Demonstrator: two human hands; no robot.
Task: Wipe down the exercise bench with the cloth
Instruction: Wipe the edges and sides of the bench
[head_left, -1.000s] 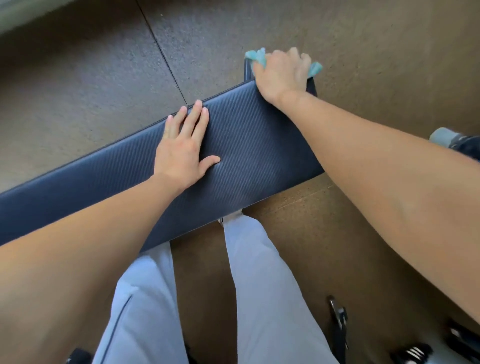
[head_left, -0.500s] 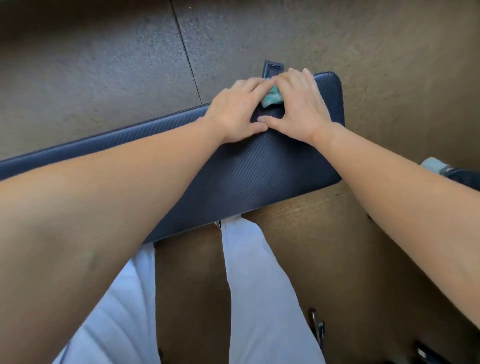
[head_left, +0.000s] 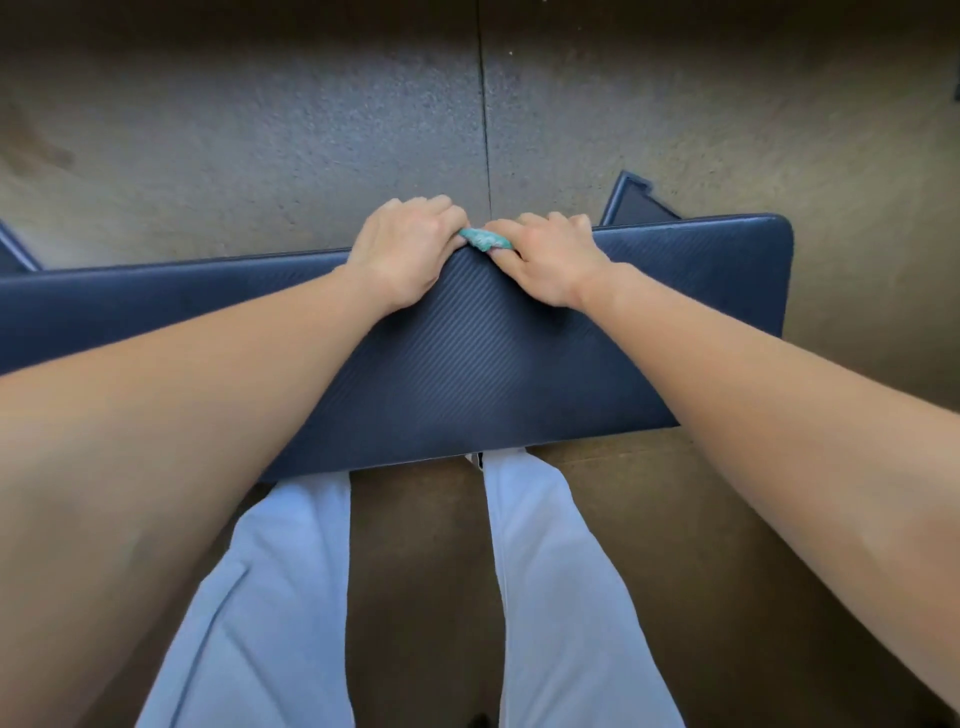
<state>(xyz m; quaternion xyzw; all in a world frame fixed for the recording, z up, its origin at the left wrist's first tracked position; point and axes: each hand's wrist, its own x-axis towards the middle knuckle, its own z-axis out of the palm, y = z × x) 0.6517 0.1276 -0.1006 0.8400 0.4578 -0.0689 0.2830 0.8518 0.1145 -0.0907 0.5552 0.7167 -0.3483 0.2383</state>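
My left hand and right hand pinch the bunched cloth between them at the bench's far edge, center frame, fingers curled shut on it, the pad's long axis running left-right with more unwiped length leftward.

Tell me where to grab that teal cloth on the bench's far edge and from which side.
Take the bunched middle of the cloth, the only part showing between the left hand and right hand. Come from above and the near side, since it sits crumpled on the far edge of the bench with both hands crowding its ends. A pinch across the wad probably holds best.
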